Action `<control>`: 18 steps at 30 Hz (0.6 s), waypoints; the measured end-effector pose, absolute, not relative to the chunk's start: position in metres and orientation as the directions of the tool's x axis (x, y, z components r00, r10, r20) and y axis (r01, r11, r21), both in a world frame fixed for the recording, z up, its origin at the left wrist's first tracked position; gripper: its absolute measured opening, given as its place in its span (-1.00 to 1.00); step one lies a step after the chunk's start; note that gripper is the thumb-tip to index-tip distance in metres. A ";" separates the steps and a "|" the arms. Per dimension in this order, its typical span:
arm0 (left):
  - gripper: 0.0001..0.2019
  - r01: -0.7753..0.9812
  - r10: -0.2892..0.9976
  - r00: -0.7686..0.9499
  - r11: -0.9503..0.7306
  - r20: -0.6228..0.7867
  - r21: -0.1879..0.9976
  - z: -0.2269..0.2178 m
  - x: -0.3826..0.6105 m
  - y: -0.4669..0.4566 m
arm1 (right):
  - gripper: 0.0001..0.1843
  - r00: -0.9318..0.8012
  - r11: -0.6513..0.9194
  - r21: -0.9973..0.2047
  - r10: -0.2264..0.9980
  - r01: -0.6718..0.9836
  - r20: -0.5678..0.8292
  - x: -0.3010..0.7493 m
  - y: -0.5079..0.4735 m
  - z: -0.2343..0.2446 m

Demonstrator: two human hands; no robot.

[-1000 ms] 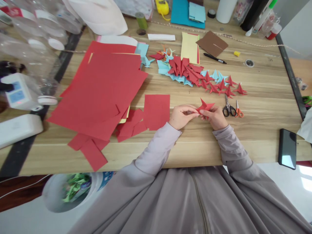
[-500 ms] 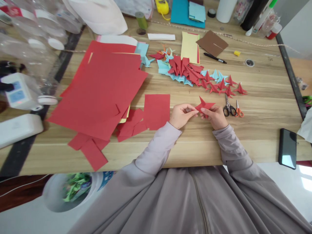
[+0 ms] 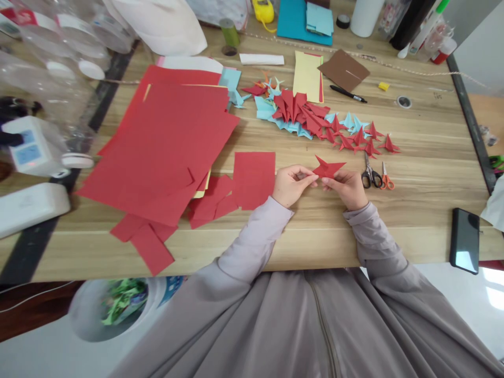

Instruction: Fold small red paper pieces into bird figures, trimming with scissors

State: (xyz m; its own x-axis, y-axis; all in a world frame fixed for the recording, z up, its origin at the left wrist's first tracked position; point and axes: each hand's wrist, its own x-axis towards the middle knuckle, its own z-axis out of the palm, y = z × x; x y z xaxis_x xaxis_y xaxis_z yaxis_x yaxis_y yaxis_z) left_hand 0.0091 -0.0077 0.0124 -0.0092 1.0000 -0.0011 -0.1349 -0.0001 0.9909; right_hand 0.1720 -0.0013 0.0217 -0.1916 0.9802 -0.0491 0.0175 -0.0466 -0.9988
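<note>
Evidently, left hand (image 3: 292, 186) and right hand (image 3: 348, 188) pinch one red fold (image 3: 328, 169) | held between them over table (image 3: 315, 236) | two-sided grip probably steadies its creases | black scissors (image 3: 368, 171) beside right hand, seemingly for reach

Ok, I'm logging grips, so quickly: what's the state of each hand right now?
Left hand: closed, fingertips pinching the folded red paper at its left end.
Right hand: closed, holding the same paper, thumb toward the wearer.
</note>
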 end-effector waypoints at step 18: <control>-0.75 -0.200 0.997 -0.022 0.064 -0.070 0.978 0.019 0.013 -0.009 | -0.67 -0.203 -0.118 -0.993 0.973 -0.019 -0.111 0.169 -0.001 0.025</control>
State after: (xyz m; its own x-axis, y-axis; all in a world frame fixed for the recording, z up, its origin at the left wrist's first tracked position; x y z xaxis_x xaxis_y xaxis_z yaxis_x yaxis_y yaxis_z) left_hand 0.0127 -0.0093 0.0185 -0.0225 0.9973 -0.0704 -0.1998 0.0645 0.9777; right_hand 0.1692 -0.0014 0.0245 -0.2032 0.9728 -0.1113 -0.0190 -0.1176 -0.9929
